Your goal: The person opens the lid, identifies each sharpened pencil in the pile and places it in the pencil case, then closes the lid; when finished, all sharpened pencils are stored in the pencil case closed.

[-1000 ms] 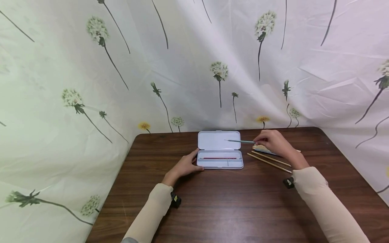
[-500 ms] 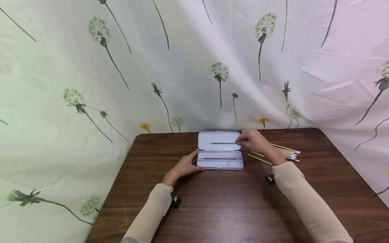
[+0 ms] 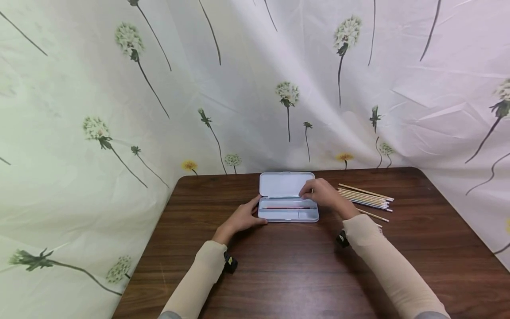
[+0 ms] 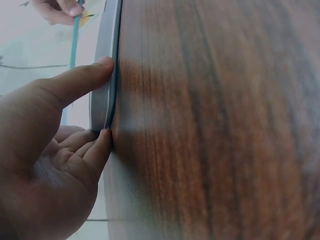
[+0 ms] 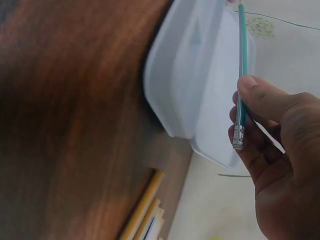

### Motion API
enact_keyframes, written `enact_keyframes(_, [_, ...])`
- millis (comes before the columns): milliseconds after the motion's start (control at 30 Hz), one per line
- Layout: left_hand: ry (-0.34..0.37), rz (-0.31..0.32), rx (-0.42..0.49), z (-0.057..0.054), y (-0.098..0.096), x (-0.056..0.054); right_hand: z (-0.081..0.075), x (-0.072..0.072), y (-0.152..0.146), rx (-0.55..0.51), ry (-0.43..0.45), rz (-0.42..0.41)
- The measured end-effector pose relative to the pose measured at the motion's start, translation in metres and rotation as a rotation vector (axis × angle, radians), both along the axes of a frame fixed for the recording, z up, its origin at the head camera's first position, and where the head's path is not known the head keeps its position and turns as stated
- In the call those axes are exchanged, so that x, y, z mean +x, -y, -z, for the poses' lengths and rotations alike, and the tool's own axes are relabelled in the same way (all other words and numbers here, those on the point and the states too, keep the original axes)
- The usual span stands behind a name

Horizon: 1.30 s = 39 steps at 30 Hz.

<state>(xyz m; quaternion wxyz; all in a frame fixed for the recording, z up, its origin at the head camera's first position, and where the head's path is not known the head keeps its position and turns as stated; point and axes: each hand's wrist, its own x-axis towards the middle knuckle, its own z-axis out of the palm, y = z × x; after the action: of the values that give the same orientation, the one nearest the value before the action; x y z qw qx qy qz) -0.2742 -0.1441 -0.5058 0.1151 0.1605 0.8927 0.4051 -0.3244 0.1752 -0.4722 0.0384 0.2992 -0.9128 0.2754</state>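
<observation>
A white pencil case (image 3: 279, 216) stands on the table with its lid (image 3: 283, 184) raised at the back. Inside its rear compartment lies a red pencil (image 3: 284, 208). My left hand (image 3: 241, 218) holds the case at its left end; in the left wrist view the thumb lies along the front wall and the fingers bend round the end. Above the rear compartment, my right hand (image 3: 322, 195) pinches a teal pencil (image 5: 243, 55) near its eraser end, between thumb and fingers. The pencil lies nearly level, pointing left, close to the hinge line.
Several pencils (image 3: 364, 198) with plain wooden-coloured and blue barrels lie in a loose bundle right of the case. Another pencil (image 3: 372, 215) lies nearer, partly behind my right forearm. A flower-printed cloth (image 3: 247, 110) hangs behind the brown wooden table (image 3: 287, 266).
My right hand has carried the teal pencil left from the bundle, then down and nearer over the case. The left hand has stayed in place on the case.
</observation>
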Motion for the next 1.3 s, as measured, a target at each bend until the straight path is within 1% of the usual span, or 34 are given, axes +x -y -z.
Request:
enact_keyframes(167, [0.007, -0.004, -0.007, 0.001, 0.000, 0.000, 0.012, 0.001, 0.006, 0.020, 0.005, -0.017])
enact_keyframes(300, [-0.001, 0.001, 0.000, -0.001, 0.000, 0.000, 0.021, 0.002, 0.010, 0.046, 0.010, -0.006])
enact_keyframes(567, [-0.004, 0.002, 0.009, -0.002, -0.001, 0.001, 0.030, 0.004, 0.014, 0.134, 0.020, 0.022])
enact_keyframes(800, [0.000, 0.000, 0.010, 0.000, 0.001, 0.001, 0.028, 0.006, 0.017, 0.189, 0.004, -0.002])
enact_keyframes(967, [0.008, -0.002, 0.011, -0.001, 0.001, 0.002, 0.029, 0.007, 0.016, 0.187, -0.003, -0.006])
enact_keyframes(1033, [0.010, -0.002, 0.010, -0.002, 0.000, 0.003, 0.027, 0.008, 0.014, 0.177, -0.008, -0.007])
enact_keyframes(1167, [0.010, 0.004, 0.005, -0.003, 0.000, 0.003, 0.017, 0.009, 0.005, 0.139, -0.017, -0.005])
enact_keyframes(1300, [0.000, 0.010, -0.005, -0.003, 0.000, 0.002, -0.001, 0.008, -0.008, 0.105, -0.029, 0.003])
